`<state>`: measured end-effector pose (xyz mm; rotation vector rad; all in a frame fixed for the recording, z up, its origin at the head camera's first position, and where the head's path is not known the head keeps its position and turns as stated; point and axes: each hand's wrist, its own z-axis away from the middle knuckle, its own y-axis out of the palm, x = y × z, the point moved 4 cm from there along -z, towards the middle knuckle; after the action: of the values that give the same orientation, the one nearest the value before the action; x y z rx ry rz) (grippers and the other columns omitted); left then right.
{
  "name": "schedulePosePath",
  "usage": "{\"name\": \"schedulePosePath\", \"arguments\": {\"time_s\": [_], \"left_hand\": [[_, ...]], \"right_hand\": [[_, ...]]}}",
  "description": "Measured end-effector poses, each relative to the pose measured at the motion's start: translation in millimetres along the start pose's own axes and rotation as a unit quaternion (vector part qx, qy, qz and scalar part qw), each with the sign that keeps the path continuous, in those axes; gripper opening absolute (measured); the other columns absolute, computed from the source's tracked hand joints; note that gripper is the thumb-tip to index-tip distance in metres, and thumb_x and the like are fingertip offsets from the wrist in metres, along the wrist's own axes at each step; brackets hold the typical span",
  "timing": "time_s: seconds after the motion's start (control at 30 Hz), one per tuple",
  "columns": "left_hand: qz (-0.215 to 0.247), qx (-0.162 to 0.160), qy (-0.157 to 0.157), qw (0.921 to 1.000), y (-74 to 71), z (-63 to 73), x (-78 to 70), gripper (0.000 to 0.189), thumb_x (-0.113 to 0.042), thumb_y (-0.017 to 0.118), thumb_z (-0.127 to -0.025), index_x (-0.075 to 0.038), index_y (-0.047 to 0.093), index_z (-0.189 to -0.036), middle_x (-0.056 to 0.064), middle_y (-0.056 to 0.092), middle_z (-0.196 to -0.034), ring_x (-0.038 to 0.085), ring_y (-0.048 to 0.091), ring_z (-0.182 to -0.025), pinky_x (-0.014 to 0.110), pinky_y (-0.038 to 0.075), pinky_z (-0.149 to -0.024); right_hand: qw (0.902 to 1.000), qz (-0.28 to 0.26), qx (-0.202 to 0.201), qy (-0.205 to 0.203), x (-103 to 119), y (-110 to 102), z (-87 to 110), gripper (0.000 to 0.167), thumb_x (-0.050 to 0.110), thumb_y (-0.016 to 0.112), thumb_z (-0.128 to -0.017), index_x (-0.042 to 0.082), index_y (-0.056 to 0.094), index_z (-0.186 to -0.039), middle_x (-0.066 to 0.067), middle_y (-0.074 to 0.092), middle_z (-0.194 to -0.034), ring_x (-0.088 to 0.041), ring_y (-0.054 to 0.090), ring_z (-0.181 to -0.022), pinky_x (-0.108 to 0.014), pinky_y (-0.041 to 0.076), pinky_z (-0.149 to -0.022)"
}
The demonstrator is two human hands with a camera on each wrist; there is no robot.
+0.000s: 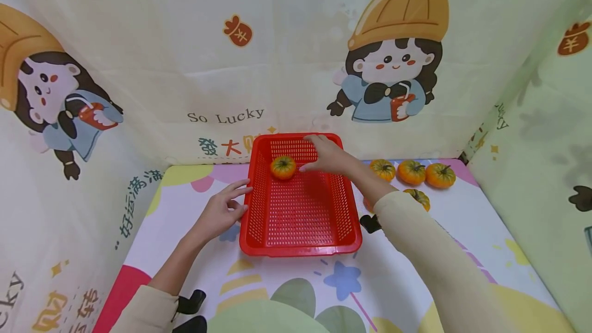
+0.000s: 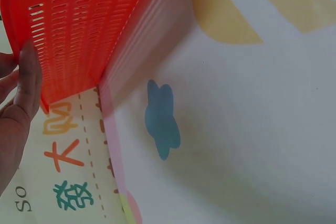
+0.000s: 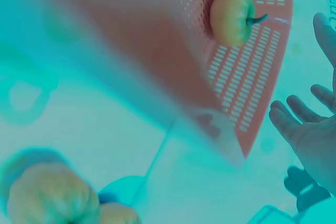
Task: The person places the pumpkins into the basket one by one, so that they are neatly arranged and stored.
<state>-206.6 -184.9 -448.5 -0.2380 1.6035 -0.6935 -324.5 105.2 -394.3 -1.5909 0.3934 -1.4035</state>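
Observation:
A red plastic basket (image 1: 300,250) with slotted walls stands on the table. Inside it, near the back left, sits a small orange pumpkin (image 1: 283,167) with a dark stem, also visible in the right wrist view. My left hand (image 1: 225,211) is at the basket's left rim; in the left wrist view its fingers (image 2: 29,77) straddle that rim, some on the outer wall and others beyond the edge. Over the back right of the basket, my right hand (image 1: 327,155) has its fingers spread, with nothing held, just right of the pumpkin.
Several more small pumpkins (image 1: 411,172) lie right of the basket, some partly hidden by my right sleeve (image 1: 430,251). A patterned cloth wall (image 1: 296,66) rises close behind the basket, with side walls left and right. The tabletop (image 1: 393,292) carries printed shapes.

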Motion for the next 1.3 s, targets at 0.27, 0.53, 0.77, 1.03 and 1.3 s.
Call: {"name": "schedulePosePath", "arguments": {"time_s": [0.27,0.53,0.77,1.03,1.3], "left_hand": [[0.001,-0.001,0.004,1.0000,-1.8,-0.2,-1.1,0.050,-0.005,0.067,-0.097,-0.005,0.058,-0.146,0.006,0.043,-0.162,0.018,0.070,-0.082,0.026,0.063,-0.070],[-0.008,-0.005,0.011,0.9999,-3.4,-0.4,-2.8,0.049,-0.004,0.067,-0.097,-0.004,0.058,-0.145,0.008,0.044,-0.161,0.017,0.069,-0.080,0.024,0.062,-0.069],[0.008,-0.005,0.012,0.9999,-2.6,-0.5,-4.3,0.051,-0.005,0.070,-0.095,0.000,0.057,-0.145,0.010,0.044,-0.161,0.018,0.070,-0.080,0.024,0.062,-0.069],[0.007,-0.003,0.007,0.9999,-1.6,-1.1,-2.0,0.054,-0.007,0.072,-0.095,-0.001,0.057,-0.146,0.009,0.044,-0.161,0.017,0.071,-0.080,0.026,0.063,-0.070],[-0.001,0.000,0.007,1.0000,-2.0,-1.7,-2.3,0.054,-0.007,0.072,-0.094,-0.002,0.057,-0.146,0.008,0.043,-0.162,0.016,0.071,-0.080,0.026,0.063,-0.070]], "right_hand": [[0.9998,-0.001,-0.011,-0.016,-12.0,-22.0,34.7,0.095,0.038,0.085,-0.084,0.010,0.034,-0.159,-0.016,0.043,-0.157,-0.034,0.046,-0.142,-0.054,0.052,-0.108],[0.9979,-0.040,-0.050,0.006,-36.2,-39.8,81.7,0.096,0.039,0.086,-0.083,0.015,0.033,-0.160,-0.013,0.040,-0.162,-0.038,0.043,-0.145,-0.057,0.056,-0.100],[0.9966,-0.047,-0.066,0.016,-72.4,-45.9,121.4,0.094,0.043,0.083,-0.085,0.019,0.034,-0.160,-0.013,0.039,-0.163,-0.040,0.040,-0.147,-0.063,0.050,-0.104],[0.9944,-0.025,-0.098,0.031,-107.3,-48.1,160.0,0.091,0.045,0.082,-0.086,0.015,0.036,-0.159,-0.018,0.038,-0.163,-0.046,0.033,-0.150,-0.074,0.039,-0.107],[0.9924,-0.016,-0.109,0.056,-146.9,-45.8,191.1,0.094,0.039,0.084,-0.086,0.013,0.034,-0.161,-0.022,0.036,-0.163,-0.051,0.034,-0.145,-0.080,0.035,-0.105]]}}
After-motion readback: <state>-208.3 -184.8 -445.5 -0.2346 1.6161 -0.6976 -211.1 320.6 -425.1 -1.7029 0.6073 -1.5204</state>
